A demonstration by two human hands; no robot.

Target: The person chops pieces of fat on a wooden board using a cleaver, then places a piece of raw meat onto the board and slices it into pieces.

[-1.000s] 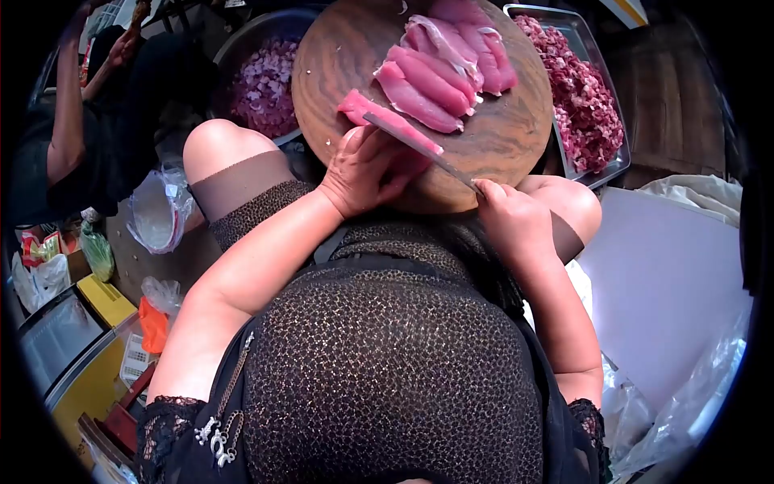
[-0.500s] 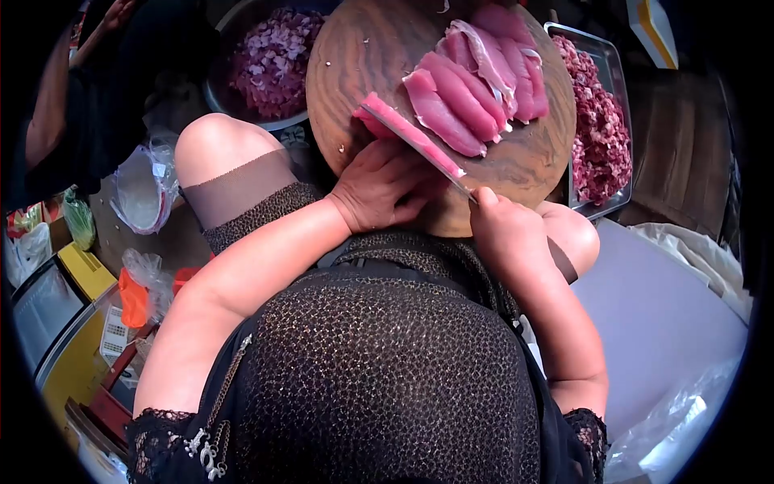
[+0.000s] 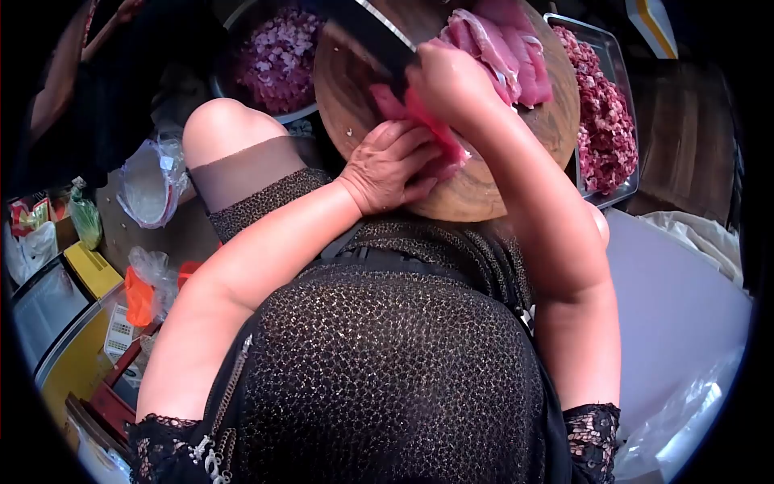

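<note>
My right hand (image 3: 451,85) grips a knife (image 3: 379,36), its broad blade raised and slanting up to the left above the round wooden chopping board (image 3: 476,194). The knife's handle is hidden in the fist. On the near part of the board, my left hand (image 3: 391,165) holds a pink strip of raw meat (image 3: 449,159), fingers laid over it and thumb on the near side. Behind my right hand lie several raw meat slices (image 3: 528,73), partly covered by the hand and forearm.
A metal bowl of chopped meat (image 3: 278,60) stands beyond the board on the left. To the right is a metal tray (image 3: 634,153) heaped with minced meat. Another person's arm (image 3: 56,105) shows at upper left. Plastic bags (image 3: 153,270) lie at left.
My right hand has lifted the knife off the meat and moved up and left, the blade swinging upward. My left hand has shifted slightly right, with its fingers now over the strip.
</note>
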